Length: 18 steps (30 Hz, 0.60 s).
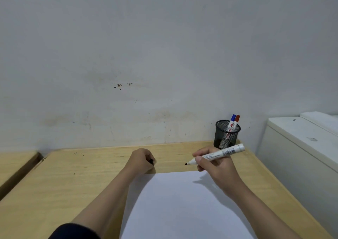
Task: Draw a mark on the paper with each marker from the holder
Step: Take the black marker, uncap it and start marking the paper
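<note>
The right hand [214,167] grips an uncapped marker [215,155], tip hovering beyond the blank paper [182,202] below both wrists. The left hand [141,161] is fisted around its cap [151,161]. The holder [227,134] stands just behind the right hand; a careless swing might topple it.

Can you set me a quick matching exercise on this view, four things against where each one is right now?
Things:
1. black cap
2. uncapped marker
3. blue and red markers
4. paper

Places:
A. standing in the mesh holder at the desk's far right corner
B. lying flat on the desk, no mark visible on it
C. closed inside the left hand
D. held in the right hand, tip pointing left above the desk, beyond the sheet's far edge

Pairs: 1-C, 2-D, 3-A, 4-B
</note>
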Tool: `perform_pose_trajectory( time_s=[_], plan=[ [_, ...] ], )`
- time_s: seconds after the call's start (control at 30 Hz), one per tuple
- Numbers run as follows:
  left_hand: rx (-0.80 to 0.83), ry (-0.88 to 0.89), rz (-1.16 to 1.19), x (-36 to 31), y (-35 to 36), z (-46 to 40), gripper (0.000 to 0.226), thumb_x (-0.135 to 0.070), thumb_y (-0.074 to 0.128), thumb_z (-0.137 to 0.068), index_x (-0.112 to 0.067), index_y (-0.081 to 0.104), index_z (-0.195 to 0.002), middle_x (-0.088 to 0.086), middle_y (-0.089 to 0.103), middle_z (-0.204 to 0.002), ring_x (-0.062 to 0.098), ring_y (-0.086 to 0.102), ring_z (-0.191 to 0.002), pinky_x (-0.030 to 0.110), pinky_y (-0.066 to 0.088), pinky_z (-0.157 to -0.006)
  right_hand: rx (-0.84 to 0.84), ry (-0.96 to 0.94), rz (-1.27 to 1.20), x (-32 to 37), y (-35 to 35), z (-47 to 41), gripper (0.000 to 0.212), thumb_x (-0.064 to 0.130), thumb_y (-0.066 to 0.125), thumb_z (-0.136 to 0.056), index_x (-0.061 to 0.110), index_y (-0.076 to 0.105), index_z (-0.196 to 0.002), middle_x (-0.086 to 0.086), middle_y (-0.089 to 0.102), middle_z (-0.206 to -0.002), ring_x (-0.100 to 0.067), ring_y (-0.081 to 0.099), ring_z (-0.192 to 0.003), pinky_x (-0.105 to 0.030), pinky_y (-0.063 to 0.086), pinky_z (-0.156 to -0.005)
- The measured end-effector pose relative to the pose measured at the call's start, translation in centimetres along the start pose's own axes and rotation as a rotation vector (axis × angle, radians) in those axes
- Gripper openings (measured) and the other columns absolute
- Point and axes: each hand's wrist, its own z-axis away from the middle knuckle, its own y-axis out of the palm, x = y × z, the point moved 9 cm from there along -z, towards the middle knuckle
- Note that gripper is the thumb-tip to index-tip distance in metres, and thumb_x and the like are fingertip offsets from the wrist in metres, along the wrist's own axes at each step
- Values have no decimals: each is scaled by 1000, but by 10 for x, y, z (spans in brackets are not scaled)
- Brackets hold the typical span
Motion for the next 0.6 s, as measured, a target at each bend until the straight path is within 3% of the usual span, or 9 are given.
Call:
perform_pose_trajectory(
  time_s=[0.13,0.27,0.37,0.53,0.6],
  plan=[
    [-15,-14,63,8,2,-5,17,-3,64,-70,-16,68,-79,7,72,-90,18,64,-79,15,46,-59,23,33,19,-12,2,0,6,10,68,-77,7,71,-80,-5,65,-66,-14,58,-59,-23,52,-60],
    [-58,-24,163,19,-7,5,34,-12,69,-73,-14,62,-105,6,66,-92,18,63,-85,26,53,-70,37,93,-31,-23,18,-3,12,-4,63,-84,4,72,-84,-2,69,-65,-15,65,-62,-26,57,-64],
    [-108,-1,242,28,-23,26,29,-16,73,-74,-16,63,-102,2,62,-92,14,60,-84,20,48,-62,50,155,-102,-29,38,-3,14,-4,62,-84,5,72,-82,-8,73,-71,-21,70,-69,-30,59,-70],
    [-172,-22,200,63,-40,69,25,-21,77,-68,-23,65,-90,-6,64,-92,8,61,-86,18,48,-70,3,245,-176,-40,85,-12,25,7,67,-83,7,68,-59,-4,71,-64,-21,69,-60,-30,60,-63],
    [-175,-17,154,73,-42,78,26,-24,80,-62,-24,66,-83,-5,64,-88,10,61,-82,21,48,-71,-15,300,-149,-51,108,-18,22,9,68,-83,7,65,-61,-8,70,-63,-22,68,-56,-30,59,-59]
  ],
)
